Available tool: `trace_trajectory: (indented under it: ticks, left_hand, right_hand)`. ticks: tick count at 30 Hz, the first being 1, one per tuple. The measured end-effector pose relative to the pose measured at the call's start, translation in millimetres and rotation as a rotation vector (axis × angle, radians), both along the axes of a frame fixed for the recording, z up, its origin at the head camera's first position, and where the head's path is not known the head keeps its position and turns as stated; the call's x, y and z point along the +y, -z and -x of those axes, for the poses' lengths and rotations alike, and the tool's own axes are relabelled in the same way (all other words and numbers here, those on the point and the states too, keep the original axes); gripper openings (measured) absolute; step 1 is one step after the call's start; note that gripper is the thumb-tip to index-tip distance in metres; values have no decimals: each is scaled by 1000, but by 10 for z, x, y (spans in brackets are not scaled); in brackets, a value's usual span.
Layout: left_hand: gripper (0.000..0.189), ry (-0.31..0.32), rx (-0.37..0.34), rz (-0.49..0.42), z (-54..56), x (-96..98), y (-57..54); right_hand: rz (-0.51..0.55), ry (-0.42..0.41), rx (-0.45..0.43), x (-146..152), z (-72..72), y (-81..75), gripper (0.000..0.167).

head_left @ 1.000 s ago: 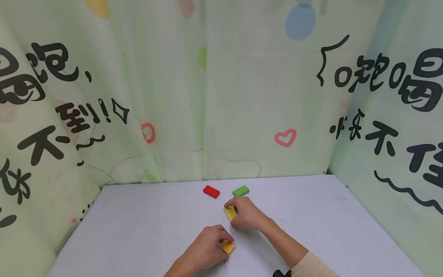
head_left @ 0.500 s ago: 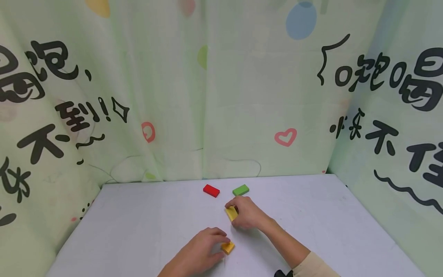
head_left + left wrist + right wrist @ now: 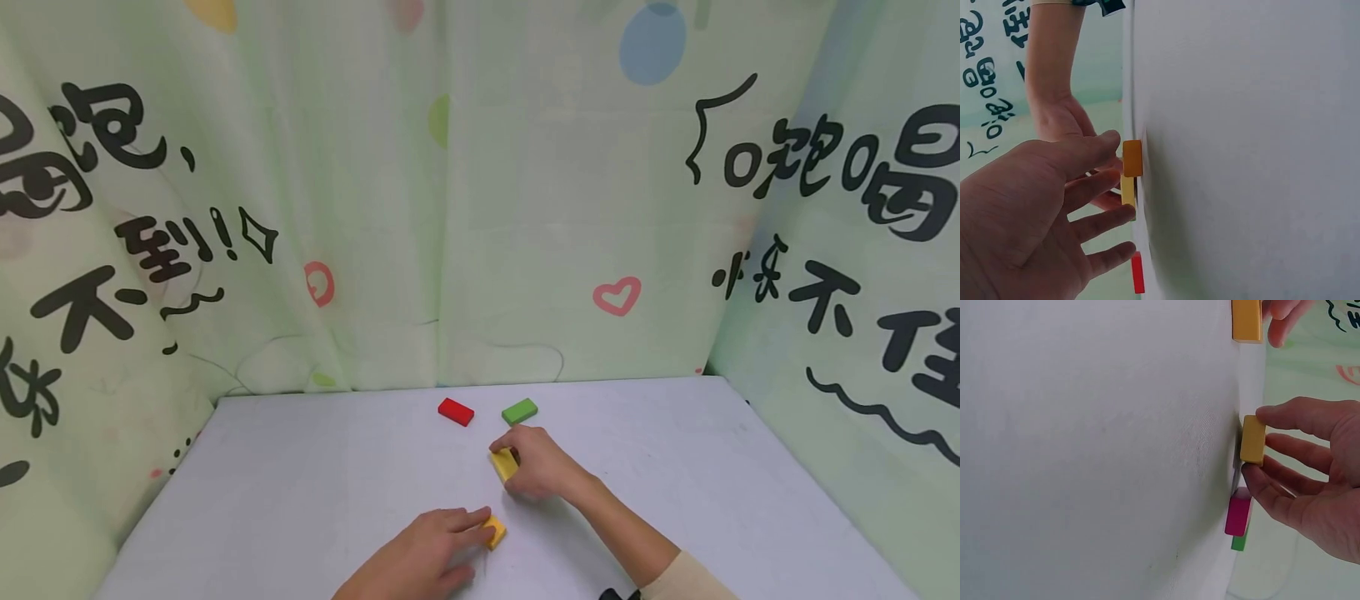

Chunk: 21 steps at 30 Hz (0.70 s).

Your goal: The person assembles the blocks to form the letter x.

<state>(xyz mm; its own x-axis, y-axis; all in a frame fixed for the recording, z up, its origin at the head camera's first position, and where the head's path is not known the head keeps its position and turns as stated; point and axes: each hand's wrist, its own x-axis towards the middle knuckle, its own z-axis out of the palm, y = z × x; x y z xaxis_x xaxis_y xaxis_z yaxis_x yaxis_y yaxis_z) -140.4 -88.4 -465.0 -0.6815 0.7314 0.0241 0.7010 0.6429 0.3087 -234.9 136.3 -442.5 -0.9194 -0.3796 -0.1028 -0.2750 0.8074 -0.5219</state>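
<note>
My right hand (image 3: 543, 465) pinches a yellow block (image 3: 504, 466) between thumb and fingertips near the middle of the table. In the right wrist view, that block (image 3: 1253, 439) stays close to the white surface, thumb at one end and a finger at the other. Nearer to me lies an orange-yellow block (image 3: 496, 531), partly covered by the fingers of my left hand (image 3: 431, 550) in the head view. The left wrist view has this block (image 3: 1132, 159) just beyond the left fingertips, the fingers (image 3: 1102, 224) spread and loosely extended.
Farther back on the white table (image 3: 315, 475) lie a red block (image 3: 456, 412) and a green block (image 3: 520, 411), side by side with a gap. Printed curtains (image 3: 525, 250) enclose the table at the back and both sides.
My left hand has let go of the orange-yellow block, spread its fingers and drawn back a little to the left. My right hand keeps its pinch on the yellow block, almost unmoved.
</note>
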Motion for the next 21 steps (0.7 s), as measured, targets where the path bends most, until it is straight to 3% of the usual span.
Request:
trace_trajectory:
  ticks: [3, 6, 9, 13, 21]
  left_hand:
    - [50, 28, 7, 39, -23, -39, 17]
    - [56, 3, -60, 89, -29, -41, 38]
    - [58, -1, -88, 96, 1, -59, 148]
    - [58, 35, -67, 101, 28, -89, 251]
    - [63, 17, -96, 204, -91, -47, 46]
  right_hand:
    - [1, -8, 7, 20, -18, -6, 47]
    - [1, -12, 8, 41, -32, -10, 47]
    - [1, -13, 0, 58, -54, -18, 48]
    - [6, -18, -2, 77, -93, -32, 49]
    - [9, -10, -13, 118, -165, -41, 50]
